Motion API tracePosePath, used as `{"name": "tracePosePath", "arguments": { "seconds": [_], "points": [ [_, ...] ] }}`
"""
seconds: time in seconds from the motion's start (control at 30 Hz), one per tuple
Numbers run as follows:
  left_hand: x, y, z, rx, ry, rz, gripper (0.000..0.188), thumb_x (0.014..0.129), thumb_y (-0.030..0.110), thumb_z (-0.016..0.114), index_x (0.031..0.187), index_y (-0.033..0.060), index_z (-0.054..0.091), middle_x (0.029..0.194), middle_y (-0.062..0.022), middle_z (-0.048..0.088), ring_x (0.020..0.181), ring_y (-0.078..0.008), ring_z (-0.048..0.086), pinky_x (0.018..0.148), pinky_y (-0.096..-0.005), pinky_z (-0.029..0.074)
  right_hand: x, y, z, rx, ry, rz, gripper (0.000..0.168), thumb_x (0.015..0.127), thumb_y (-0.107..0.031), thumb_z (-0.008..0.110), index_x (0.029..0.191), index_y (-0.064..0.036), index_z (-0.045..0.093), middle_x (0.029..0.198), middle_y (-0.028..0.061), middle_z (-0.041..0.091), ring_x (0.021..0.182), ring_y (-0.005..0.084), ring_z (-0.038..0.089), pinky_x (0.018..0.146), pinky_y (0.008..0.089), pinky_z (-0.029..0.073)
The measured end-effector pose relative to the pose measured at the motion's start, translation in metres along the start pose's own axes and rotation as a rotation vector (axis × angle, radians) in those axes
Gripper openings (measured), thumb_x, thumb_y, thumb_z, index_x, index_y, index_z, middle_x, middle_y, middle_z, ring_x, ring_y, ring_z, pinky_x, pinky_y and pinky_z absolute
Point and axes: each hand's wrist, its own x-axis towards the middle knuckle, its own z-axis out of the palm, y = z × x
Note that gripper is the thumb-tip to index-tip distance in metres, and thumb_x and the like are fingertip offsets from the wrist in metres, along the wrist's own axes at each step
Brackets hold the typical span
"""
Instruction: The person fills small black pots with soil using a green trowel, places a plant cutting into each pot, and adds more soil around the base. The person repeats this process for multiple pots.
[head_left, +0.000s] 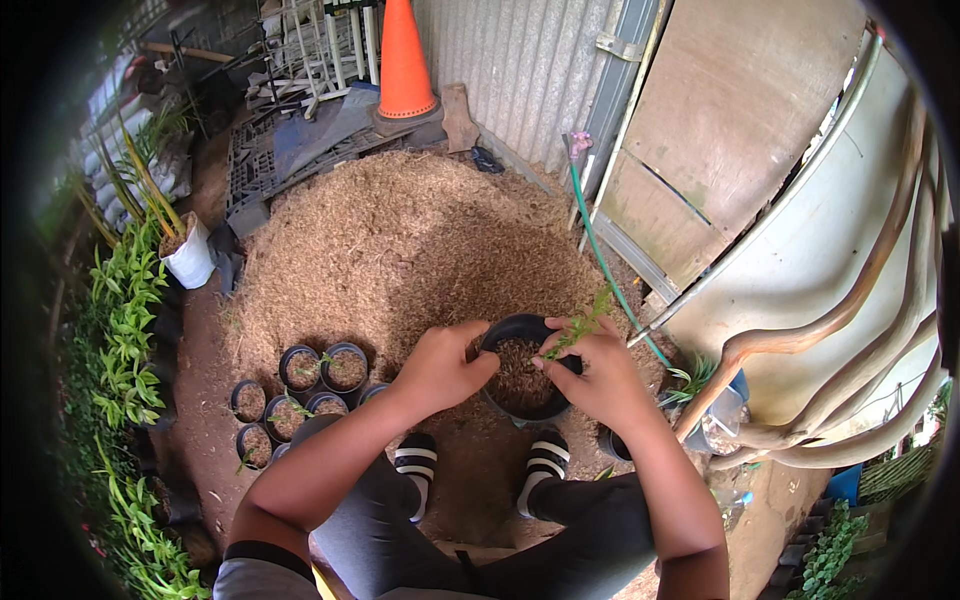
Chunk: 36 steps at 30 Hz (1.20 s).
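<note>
A black plastic plant pot (531, 409), part filled with brown growing mix (519, 373), stands before me between my knees. My left hand (448, 367) grips its left rim, thumb over the edge. In the fingers of my right hand (592, 367) is a small green feathery cutting (581, 326), its lower end over the mix at the pot's right side. Whether the stem's tip touches the mix cannot be told. To the left, several small black pots (346, 367) hold similar mix, some with small green sprigs.
A large heap of brown husk-like material (360, 225) lies beyond the pot. An orange traffic cone (405, 67) stands behind it. A green hose (600, 259) runs at the right, near curved wooden branches (795, 341). Leafy plants (135, 330) line the left.
</note>
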Motion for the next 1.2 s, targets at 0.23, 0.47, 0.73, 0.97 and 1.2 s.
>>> {"name": "tracePosePath", "arguments": {
  "seconds": [0.23,0.47,0.73,0.97,1.2],
  "points": [
    [0.001,-0.006,-0.001,-0.029,-0.009,-0.03,0.027,0.089,0.007,0.061,0.115,0.0015,0.066,0.061,-0.0028,0.062,0.053,-0.0061,0.058,0.049,-0.0256,0.045,0.0,-0.002,0.008,0.028,0.059,-0.039,0.011,0.08,-0.008,0.076,0.083,-0.009,0.065,0.093,0.0038,0.071,0.115,0.0254,0.064,0.113,0.0498,0.033],
    [0.0,-0.006,-0.001,-0.044,-0.007,-0.065,0.028,0.089,0.008,0.062,0.116,0.0012,0.065,0.061,-0.0033,0.063,0.054,-0.0067,0.06,0.05,-0.0257,0.047,0.003,0.001,0.008,-0.009,0.047,-0.017,0.014,0.079,-0.013,0.079,0.087,-0.008,0.068,0.107,0.0111,0.071,0.115,0.0266,0.064,0.115,0.0511,0.032],
    [-0.003,-0.005,-0.002,-0.079,0.082,-0.002,0.024,0.082,0.015,0.065,0.102,0.0002,0.066,0.062,-0.0187,0.061,0.052,-0.0278,0.062,0.052,-0.0381,0.048,0.005,0.007,0.012,0.028,0.067,0.027,0.014,0.078,-0.011,0.08,0.086,-0.008,0.068,0.102,0.0099,0.072,0.115,0.0254,0.064,0.115,0.0507,0.031],
    [-0.002,-0.009,-0.001,-0.106,0.092,-0.017,0.026,0.082,0.015,0.066,0.103,-0.0005,0.065,0.062,-0.0192,0.061,0.053,-0.0293,0.063,0.052,-0.0386,0.048,0.004,0.007,0.01,0.007,0.057,0.024,0.01,0.079,-0.009,0.076,0.083,-0.008,0.067,0.096,0.0059,0.071,0.114,0.0259,0.064,0.112,0.0504,0.032],
    [-0.005,0.001,0.0,-0.014,0.073,-0.003,0.024,0.083,0.015,0.066,0.101,-0.0001,0.065,0.06,-0.0177,0.061,0.052,-0.0297,0.063,0.051,-0.0391,0.047,0.001,0.011,0.015,-0.088,-0.024,0.04,0.013,0.076,-0.009,0.075,0.087,-0.01,0.068,0.085,0.005,0.068,0.1,0.0253,0.067,0.113,0.0513,0.031]
  ]
}}
